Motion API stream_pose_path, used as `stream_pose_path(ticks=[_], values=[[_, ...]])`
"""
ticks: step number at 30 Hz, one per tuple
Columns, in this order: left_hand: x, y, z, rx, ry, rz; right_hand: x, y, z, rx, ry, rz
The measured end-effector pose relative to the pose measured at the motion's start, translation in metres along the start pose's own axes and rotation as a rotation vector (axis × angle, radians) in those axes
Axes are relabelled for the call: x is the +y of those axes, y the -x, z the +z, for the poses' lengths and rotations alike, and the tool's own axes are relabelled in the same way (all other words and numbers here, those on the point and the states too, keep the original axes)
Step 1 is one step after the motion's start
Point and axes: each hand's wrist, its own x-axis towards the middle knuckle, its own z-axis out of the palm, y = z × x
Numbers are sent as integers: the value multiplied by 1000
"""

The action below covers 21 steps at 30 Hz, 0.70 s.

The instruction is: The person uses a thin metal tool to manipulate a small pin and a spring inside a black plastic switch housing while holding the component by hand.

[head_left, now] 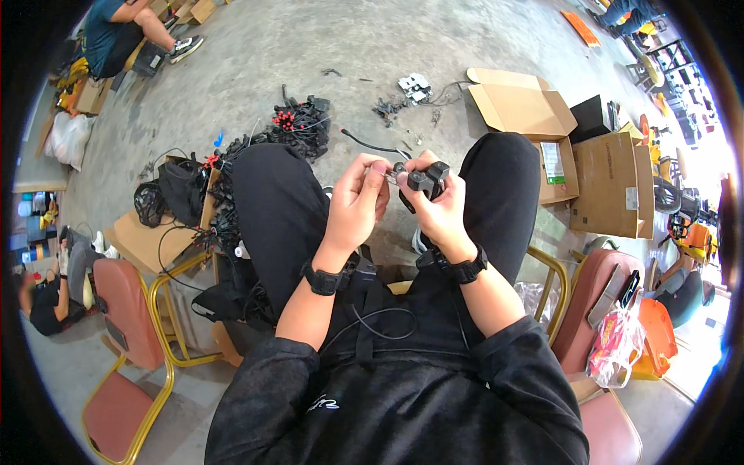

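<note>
Left hand (358, 198): raised between the knees, fingers curled, thumb and forefinger brought together in a pinch on a small silvery piece (391, 179); exact form too small to tell.
Right hand (440, 205): just beside the left, fingers bent firmly around a black plastic device with rounded, knob-like ends (419, 181); thumb near the silvery piece, contact impossible to tell.
Black plastic device: above the gap between the thighs, partly covered by the right fingers.
Thin black cable (368, 142): curving beyond the fingertips towards the upper left; whether joined to the device, impossible to tell.
Wrists: ringed by a black strapped band on the left (323, 281) and a matching black band on the right (468, 268).
Black trousers (271, 182): spread to either side of the hands.
Grey concrete floor (256, 46): strewn with a tangled heap of black parts and cables with red bits (310, 128) beyond the left knee, and with a small white-and-black part (415, 87) farther ahead.
Open brown cardboard box (504, 105): beyond the right knee, flaps spread, near a taller brown cardboard box (604, 186).
Chairs with gold-coloured metal frames: one with a reddish-brown back (128, 306) at left, another with a reddish-pink back (587, 291) at right, near a clear plastic bag with pink print (616, 349).
</note>
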Motion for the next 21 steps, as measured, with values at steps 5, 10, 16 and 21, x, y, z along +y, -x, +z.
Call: stream_pose_path(ticks=[5,10,16,21], values=[[-5,5,12,185,-267,172,1,-1,-1,60,-18,124],[-3,9,21,261,-183,102,-1,-1,4,93,-12,147],[20,-10,-12,371,12,46,-2,-11,-11,299,-125,171],[31,-23,-62,302,625,-40,3,-24,-36,492,-316,78]])
